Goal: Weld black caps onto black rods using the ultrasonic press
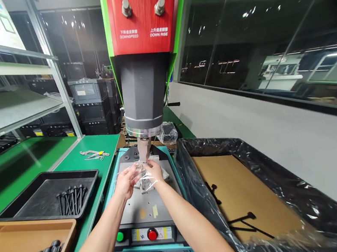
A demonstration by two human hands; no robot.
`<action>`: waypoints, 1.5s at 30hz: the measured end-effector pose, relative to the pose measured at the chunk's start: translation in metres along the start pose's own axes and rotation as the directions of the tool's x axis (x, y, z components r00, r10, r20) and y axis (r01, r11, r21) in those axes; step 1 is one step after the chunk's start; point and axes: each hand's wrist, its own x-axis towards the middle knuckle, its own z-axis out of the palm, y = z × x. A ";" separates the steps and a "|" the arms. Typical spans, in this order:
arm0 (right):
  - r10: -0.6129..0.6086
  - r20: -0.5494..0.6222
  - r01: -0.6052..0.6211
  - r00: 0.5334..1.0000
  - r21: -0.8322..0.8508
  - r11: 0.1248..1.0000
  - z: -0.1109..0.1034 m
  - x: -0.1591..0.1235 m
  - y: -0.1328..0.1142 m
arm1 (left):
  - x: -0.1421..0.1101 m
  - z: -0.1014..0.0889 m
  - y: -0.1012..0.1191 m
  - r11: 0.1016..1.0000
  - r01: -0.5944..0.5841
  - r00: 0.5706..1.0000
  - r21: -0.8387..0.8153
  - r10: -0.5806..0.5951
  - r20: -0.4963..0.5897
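Both my hands meet under the grey horn [143, 148] of the welding machine [144, 82]. My left hand [126, 181] and my right hand [153, 170] are closed in a pinch on a piece of clear plastic film [143, 176]. The film lies over a small metal fixture [152, 181] on the grey machine base plate [144, 208]. Whether a part sits under the film is hidden.
A black tray [37, 197] with several black rods stands at left, and a brown tray [16, 244] with more rods is nearer. At right is a cardboard box lined with black plastic [248, 190] holding a few rods. Green [120, 236] and red [152, 235] buttons sit on the machine front.
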 end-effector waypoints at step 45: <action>0.275 0.260 0.153 0.926 -0.921 0.358 -0.095 -0.062 0.018 | 0.011 -0.036 -0.048 0.986 0.049 0.989 0.160 -0.026 -0.143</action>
